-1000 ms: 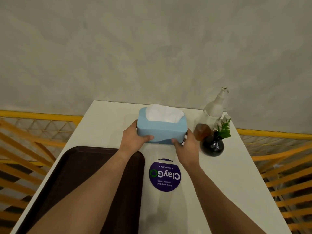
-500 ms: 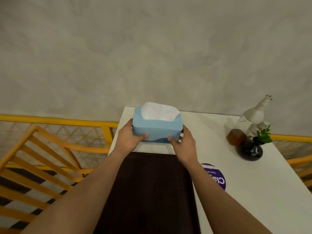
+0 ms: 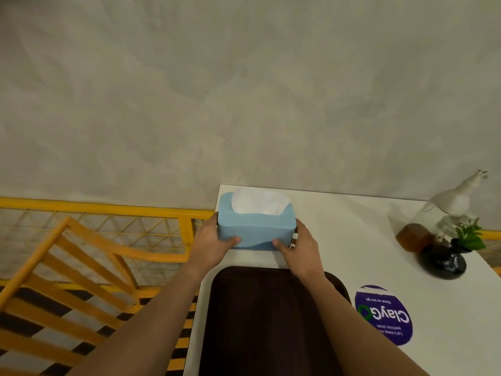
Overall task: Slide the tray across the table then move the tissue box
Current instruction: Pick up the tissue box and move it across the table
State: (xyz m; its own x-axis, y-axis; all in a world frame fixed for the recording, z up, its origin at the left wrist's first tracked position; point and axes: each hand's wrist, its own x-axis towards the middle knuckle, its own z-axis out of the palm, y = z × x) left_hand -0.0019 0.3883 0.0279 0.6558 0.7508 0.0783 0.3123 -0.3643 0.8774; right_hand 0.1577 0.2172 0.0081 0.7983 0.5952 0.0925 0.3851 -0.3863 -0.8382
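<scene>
A light blue tissue box [image 3: 254, 229] with white tissue showing at its top sits at the far left corner of the white table [image 3: 352, 240]. My left hand [image 3: 210, 244] grips its left end and my right hand [image 3: 299, 246] grips its right end, thumbs on the near face. Whether the box rests on the table or hovers just above it, I cannot tell. A dark brown tray [image 3: 265, 321] lies on the table just in front of the box, under my forearms.
A round purple sticker [image 3: 385, 316] lies right of the tray. At the far right stand a white spray bottle [image 3: 452, 202], an amber bottle [image 3: 414, 237] and a black vase [image 3: 442, 260] with green leaves. An orange-yellow chair and railing [image 3: 95, 240] stand left of the table.
Both hands have carried the tissue box from the table's middle, beside the vase, leftward to the far left corner. The view has swung left with them.
</scene>
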